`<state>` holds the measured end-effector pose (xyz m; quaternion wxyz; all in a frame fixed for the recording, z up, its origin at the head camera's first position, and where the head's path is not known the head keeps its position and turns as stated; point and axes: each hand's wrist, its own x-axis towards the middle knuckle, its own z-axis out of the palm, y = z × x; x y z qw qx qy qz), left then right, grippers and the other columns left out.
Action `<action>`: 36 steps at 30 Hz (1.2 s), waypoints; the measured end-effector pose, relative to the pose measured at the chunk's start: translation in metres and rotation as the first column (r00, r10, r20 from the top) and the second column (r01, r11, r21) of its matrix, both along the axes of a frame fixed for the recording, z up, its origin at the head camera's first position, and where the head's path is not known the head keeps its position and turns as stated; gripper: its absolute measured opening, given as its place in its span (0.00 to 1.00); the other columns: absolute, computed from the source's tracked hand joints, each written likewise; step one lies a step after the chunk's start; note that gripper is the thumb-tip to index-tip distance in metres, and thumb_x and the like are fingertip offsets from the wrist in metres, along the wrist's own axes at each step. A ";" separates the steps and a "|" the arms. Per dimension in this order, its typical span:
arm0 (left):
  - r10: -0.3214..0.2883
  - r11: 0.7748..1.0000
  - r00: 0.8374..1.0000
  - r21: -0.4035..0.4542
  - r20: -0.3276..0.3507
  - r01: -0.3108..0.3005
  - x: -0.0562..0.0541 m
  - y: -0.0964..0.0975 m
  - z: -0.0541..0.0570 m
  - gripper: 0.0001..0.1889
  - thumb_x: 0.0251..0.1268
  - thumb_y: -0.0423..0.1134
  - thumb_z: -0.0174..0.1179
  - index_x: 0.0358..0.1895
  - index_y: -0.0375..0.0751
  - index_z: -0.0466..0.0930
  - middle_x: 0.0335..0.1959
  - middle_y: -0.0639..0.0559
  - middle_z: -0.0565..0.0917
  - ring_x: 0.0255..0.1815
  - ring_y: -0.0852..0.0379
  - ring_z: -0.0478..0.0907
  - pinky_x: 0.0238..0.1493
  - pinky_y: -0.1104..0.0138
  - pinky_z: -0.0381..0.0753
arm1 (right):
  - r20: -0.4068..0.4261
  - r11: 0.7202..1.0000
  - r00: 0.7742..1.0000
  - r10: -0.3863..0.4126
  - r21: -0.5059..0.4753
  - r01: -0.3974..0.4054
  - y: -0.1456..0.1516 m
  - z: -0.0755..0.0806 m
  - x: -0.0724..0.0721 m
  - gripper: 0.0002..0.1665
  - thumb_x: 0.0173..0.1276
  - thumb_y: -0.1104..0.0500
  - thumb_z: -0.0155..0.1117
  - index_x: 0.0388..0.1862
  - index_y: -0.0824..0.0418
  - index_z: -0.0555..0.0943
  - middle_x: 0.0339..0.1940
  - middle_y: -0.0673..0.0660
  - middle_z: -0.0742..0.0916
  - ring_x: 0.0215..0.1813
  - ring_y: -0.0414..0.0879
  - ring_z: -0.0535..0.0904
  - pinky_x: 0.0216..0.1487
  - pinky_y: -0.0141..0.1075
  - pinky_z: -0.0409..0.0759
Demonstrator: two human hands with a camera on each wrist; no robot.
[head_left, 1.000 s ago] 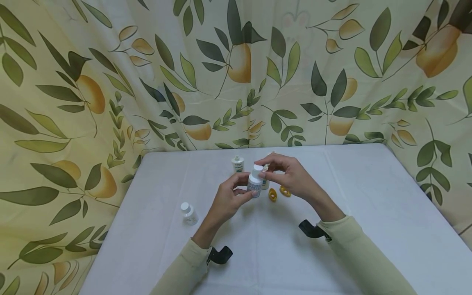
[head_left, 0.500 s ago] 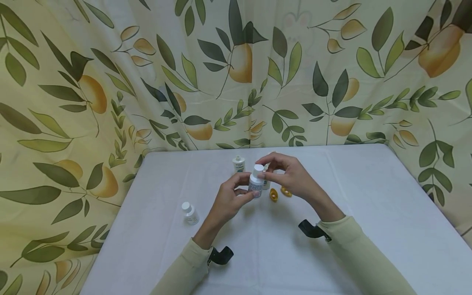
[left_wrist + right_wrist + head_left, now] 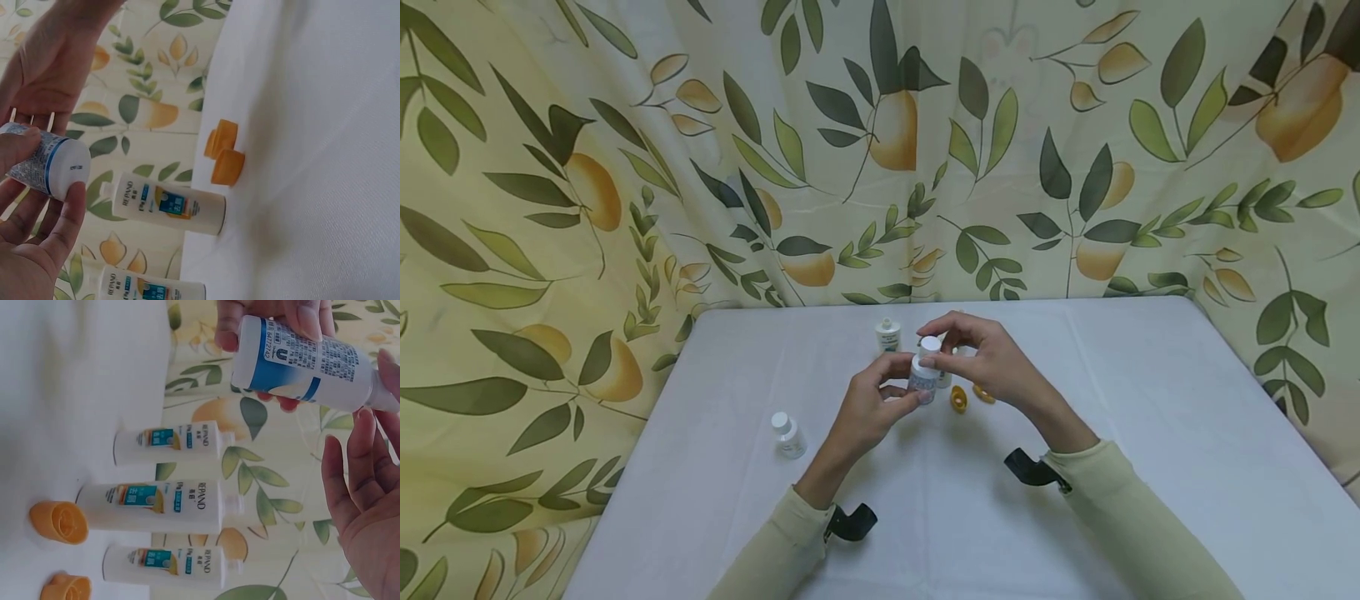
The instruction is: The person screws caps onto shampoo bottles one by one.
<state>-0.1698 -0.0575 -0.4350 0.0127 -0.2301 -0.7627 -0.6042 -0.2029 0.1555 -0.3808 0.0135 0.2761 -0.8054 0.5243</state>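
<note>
Above the table, my left hand (image 3: 872,402) grips the body of a small white bottle (image 3: 922,383), which has a blue band and dense print (image 3: 312,359) on its label. My right hand (image 3: 988,358) pinches the bottle's white cap (image 3: 930,344) between thumb and fingers. Seen from the left wrist, the white base (image 3: 72,170) of the bottle faces the camera. Behind the hands stand three cream REPAND bottles (image 3: 150,505) with orange and teal labels and bare narrow necks. The right hand partly hides some of them in the head view.
Two orange caps (image 3: 958,399) lie in front of the cream bottles. Another small white bottle with a white cap (image 3: 787,436) stands to the left on the white-covered table (image 3: 700,508). A leaf-and-fruit patterned curtain (image 3: 1000,167) hangs behind the table's far edge.
Both hands keep hold of the white bottle and its cap in nearly the same place. The head view has shifted very slightly.
</note>
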 end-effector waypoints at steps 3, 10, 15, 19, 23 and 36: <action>-0.003 1.000 1.000 -0.002 0.003 0.003 0.000 0.001 -0.001 0.27 0.64 0.34 0.70 0.65 0.44 0.74 0.60 0.51 0.80 0.59 0.54 0.79 0.54 0.67 0.85 | -0.008 1.000 1.000 0.010 -0.010 -0.010 -0.002 0.000 0.000 0.18 0.64 0.59 0.76 0.53 0.52 0.85 0.47 0.49 0.86 0.41 0.49 0.77 0.49 0.40 0.80; -0.007 1.000 1.000 -0.003 0.001 0.007 0.001 0.003 -0.002 0.26 0.64 0.34 0.70 0.65 0.44 0.75 0.59 0.51 0.81 0.58 0.55 0.80 0.53 0.67 0.85 | -0.025 1.000 1.000 0.005 -0.018 -0.005 -0.005 -0.001 -0.001 0.16 0.64 0.59 0.76 0.51 0.53 0.85 0.46 0.50 0.87 0.36 0.49 0.73 0.37 0.34 0.74; -0.001 1.000 1.000 0.000 0.002 0.001 0.001 0.004 -0.002 0.27 0.64 0.33 0.70 0.65 0.42 0.74 0.57 0.49 0.81 0.57 0.54 0.80 0.53 0.68 0.85 | -0.048 1.000 0.999 0.004 -0.014 -0.004 -0.005 -0.002 0.000 0.14 0.64 0.60 0.76 0.49 0.52 0.86 0.45 0.49 0.87 0.35 0.48 0.72 0.33 0.33 0.71; 0.003 1.000 1.000 0.004 -0.004 -0.003 0.000 0.004 -0.002 0.27 0.64 0.33 0.70 0.65 0.41 0.74 0.58 0.48 0.81 0.57 0.52 0.80 0.54 0.66 0.86 | -0.068 1.000 0.998 0.013 0.006 -0.012 -0.003 -0.003 0.000 0.16 0.65 0.60 0.75 0.52 0.51 0.87 0.45 0.49 0.86 0.36 0.48 0.72 0.34 0.34 0.71; 0.015 1.000 1.000 0.012 -0.007 -0.015 0.000 0.002 -0.002 0.27 0.64 0.32 0.70 0.65 0.41 0.74 0.58 0.47 0.80 0.57 0.52 0.80 0.54 0.64 0.86 | -0.065 0.999 0.998 0.012 0.035 -0.010 0.000 -0.002 0.000 0.20 0.65 0.57 0.75 0.57 0.50 0.86 0.44 0.49 0.84 0.36 0.47 0.72 0.33 0.33 0.71; 0.040 0.998 0.999 0.038 -0.008 -0.040 -0.002 -0.003 -0.001 0.27 0.63 0.33 0.71 0.64 0.43 0.75 0.58 0.48 0.80 0.57 0.51 0.81 0.53 0.66 0.86 | -0.053 0.997 0.998 -0.017 0.074 0.021 0.008 0.000 0.000 0.17 0.71 0.56 0.69 0.58 0.49 0.86 0.47 0.48 0.85 0.40 0.47 0.73 0.37 0.34 0.74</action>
